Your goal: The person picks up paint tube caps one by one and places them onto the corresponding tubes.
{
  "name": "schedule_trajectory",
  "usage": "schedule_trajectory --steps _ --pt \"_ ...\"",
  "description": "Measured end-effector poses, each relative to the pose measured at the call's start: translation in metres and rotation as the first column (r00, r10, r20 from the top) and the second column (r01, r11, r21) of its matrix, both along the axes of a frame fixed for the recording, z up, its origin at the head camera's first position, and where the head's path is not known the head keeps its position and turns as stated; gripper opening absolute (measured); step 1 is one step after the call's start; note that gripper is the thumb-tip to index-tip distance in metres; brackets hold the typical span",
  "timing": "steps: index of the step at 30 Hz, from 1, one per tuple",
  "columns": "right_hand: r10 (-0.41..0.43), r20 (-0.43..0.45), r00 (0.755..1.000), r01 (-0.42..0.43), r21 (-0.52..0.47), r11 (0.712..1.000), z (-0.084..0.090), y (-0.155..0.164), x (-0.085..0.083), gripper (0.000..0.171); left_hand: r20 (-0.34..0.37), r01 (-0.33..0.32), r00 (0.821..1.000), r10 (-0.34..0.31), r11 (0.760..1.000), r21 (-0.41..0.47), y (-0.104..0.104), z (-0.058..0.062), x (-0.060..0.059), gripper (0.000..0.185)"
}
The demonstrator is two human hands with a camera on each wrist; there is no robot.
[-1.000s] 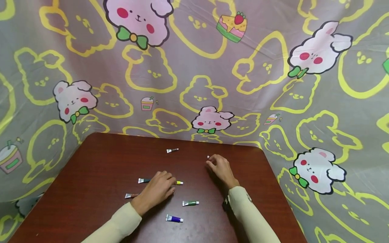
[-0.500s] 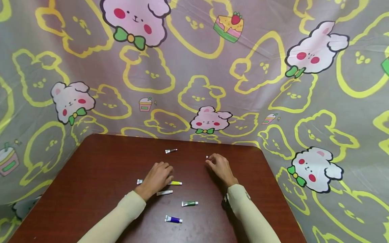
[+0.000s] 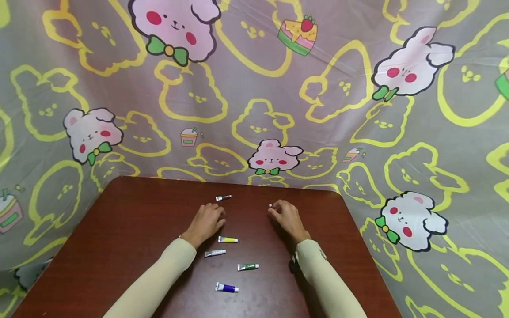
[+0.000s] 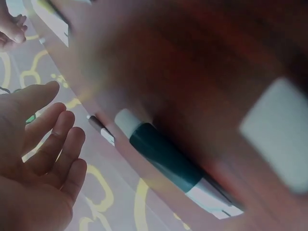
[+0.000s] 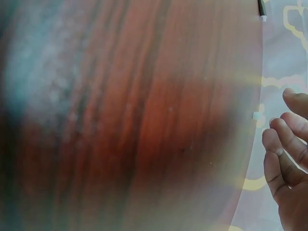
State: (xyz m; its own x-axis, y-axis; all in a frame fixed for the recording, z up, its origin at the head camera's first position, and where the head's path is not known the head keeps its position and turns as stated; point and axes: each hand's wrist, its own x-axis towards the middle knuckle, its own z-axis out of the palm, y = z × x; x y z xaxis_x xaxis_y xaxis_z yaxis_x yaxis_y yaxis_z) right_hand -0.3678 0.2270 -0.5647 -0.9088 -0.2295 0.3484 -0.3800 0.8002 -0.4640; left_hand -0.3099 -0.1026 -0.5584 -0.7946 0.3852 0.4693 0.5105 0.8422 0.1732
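In the head view my left hand (image 3: 206, 222) reaches over the table, close to a small dark paint tube (image 3: 223, 198) at the back. The left wrist view shows its fingers loosely bent, holding nothing. Nearer that camera lies a dark teal paint tube (image 4: 166, 156) with a white cap; in the head view the left arm hides it. My right hand (image 3: 289, 217) rests at the back right, its fingertips beside a small white piece (image 3: 271, 205). A gap shows between the white piece and the fingers in the right wrist view, where the fingers are relaxed and hold nothing.
A yellow paint tube (image 3: 228, 240), a silvery one (image 3: 215, 253), a green one (image 3: 248, 266) and a purple-blue one (image 3: 227, 287) lie between the forearms. A blurred white shape (image 4: 281, 134) is close to the left wrist camera. Patterned cloth (image 3: 254, 88) hangs behind the brown table (image 3: 131, 229).
My left hand has moved forward towards the dark tube, uncovering the yellow and silvery tubes; its arm now covers the teal and brown ones. The right hand has stayed beside the white piece.
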Motion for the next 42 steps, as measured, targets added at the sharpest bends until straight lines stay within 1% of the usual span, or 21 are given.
schedule_trajectory --steps 4,9,12,14,19,25,29,32,38,42 --pt "-0.017 0.019 1.000 0.017 -0.002 1.000 0.001 0.000 -0.001 0.017 0.010 -0.015 1.000 0.015 1.000 0.004 0.002 0.001 -0.008 0.021" --pt "-0.032 0.041 0.999 0.032 -0.008 0.999 0.002 0.000 -0.002 0.018 0.047 -0.031 0.998 0.030 0.999 0.017 0.004 0.002 -0.018 0.022" --pt "-0.033 0.046 0.998 0.033 -0.002 0.999 0.003 0.001 -0.002 0.018 0.075 -0.052 0.996 0.051 0.999 0.008 0.004 0.001 -0.023 0.021" --pt "-0.031 0.041 0.999 0.031 0.004 1.000 0.003 0.001 -0.003 0.017 0.081 -0.067 0.994 0.067 0.998 -0.001 0.003 0.001 -0.026 0.020" --pt "-0.041 0.050 0.998 0.041 0.005 0.999 0.004 0.003 -0.006 0.017 0.071 -0.088 0.994 0.089 0.996 -0.020 0.001 0.002 -0.032 0.019" --pt "-0.052 0.061 0.997 0.052 0.003 0.999 0.002 0.003 -0.009 0.018 0.073 -0.119 0.990 0.123 0.992 -0.049 -0.001 0.002 -0.045 0.022" --pt "-0.052 0.063 0.997 0.051 0.007 0.999 0.003 -0.001 -0.008 0.017 0.057 -0.135 0.989 0.138 0.990 -0.049 -0.005 0.001 -0.049 0.027" --pt "-0.051 0.064 0.997 0.050 0.013 0.999 0.004 -0.003 -0.007 0.017 0.053 -0.144 0.988 0.147 0.988 -0.055 -0.006 0.002 -0.050 0.028" --pt "-0.058 0.072 0.996 0.058 0.009 0.998 0.003 -0.003 -0.010 0.016 0.079 -0.164 0.983 0.169 0.984 -0.066 -0.007 0.007 -0.056 0.025" --pt "-0.077 0.081 0.994 0.076 0.009 0.997 0.000 -0.004 -0.012 0.017 0.092 -0.158 0.982 0.163 0.985 -0.065 -0.006 0.008 -0.059 0.024"
